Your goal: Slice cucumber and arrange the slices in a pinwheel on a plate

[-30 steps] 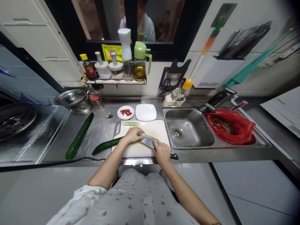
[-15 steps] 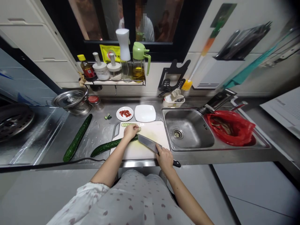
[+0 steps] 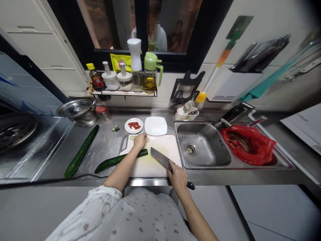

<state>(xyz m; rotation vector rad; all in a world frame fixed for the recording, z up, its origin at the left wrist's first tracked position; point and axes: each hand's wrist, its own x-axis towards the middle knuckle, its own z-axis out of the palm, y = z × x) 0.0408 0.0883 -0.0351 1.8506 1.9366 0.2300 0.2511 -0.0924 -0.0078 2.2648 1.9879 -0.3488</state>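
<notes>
My right hand [image 3: 178, 176] is wrapped around the black handle of a kitchen knife [image 3: 160, 158]. Its blade points up and left, just right of the cut end of a cucumber [image 3: 112, 162], apart from it. This cucumber lies partly on the white cutting board [image 3: 160, 170], passing under my left forearm. At the board's far edge my left hand [image 3: 140, 141] has its fingers pinched together at a pale green cucumber slice [image 3: 147, 140]. More cucumber slices [image 3: 132, 137] lie in a row there, partly hidden behind the hand.
A whole cucumber [image 3: 82, 152] lies left of the board. Behind it stand a plate of chopped red pieces [image 3: 134, 131], a white plate [image 3: 155, 126] and cucumber ends [image 3: 115, 128]. To the right are a sink [image 3: 203, 160] and a red plastic bag [image 3: 260, 150]. A shelf [image 3: 125, 92] holds bottles.
My left hand has moved slightly back and left, to the row of slices. The knife has drawn away from the cucumber's cut end. The view has tilted a little.
</notes>
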